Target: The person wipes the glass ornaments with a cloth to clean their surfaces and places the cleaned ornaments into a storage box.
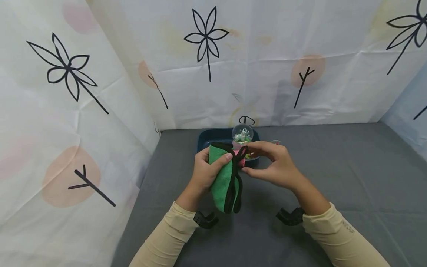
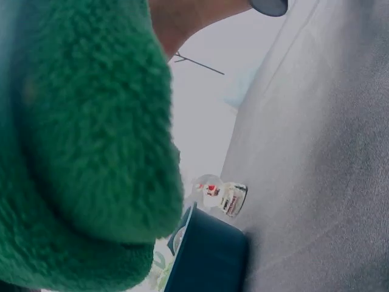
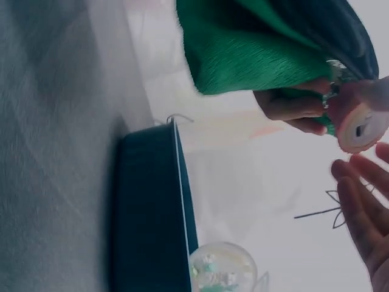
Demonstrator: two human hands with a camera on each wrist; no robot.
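My left hand (image 1: 208, 170) grips a folded green cloth (image 1: 220, 185) with black edging, thumb on its front. Wrapped partly in the cloth is a small ornament with a round pink base (image 3: 352, 118); its white underside faces out in the right wrist view, and its upper part is mostly hidden. My right hand (image 1: 275, 165) is beside the base, thumb and fingers spread around it, fingertips close to its rim. Fuzzy green cloth fills much of the left wrist view.
Behind the hands a dark blue tray (image 1: 210, 134) stands on the grey table (image 1: 333, 167). A snow globe (image 1: 242, 133) with a figure inside is in it. Another small snow globe (image 2: 220, 194) stands on the table just beyond the tray. Patterned white curtain (image 1: 260, 74) hangs behind.
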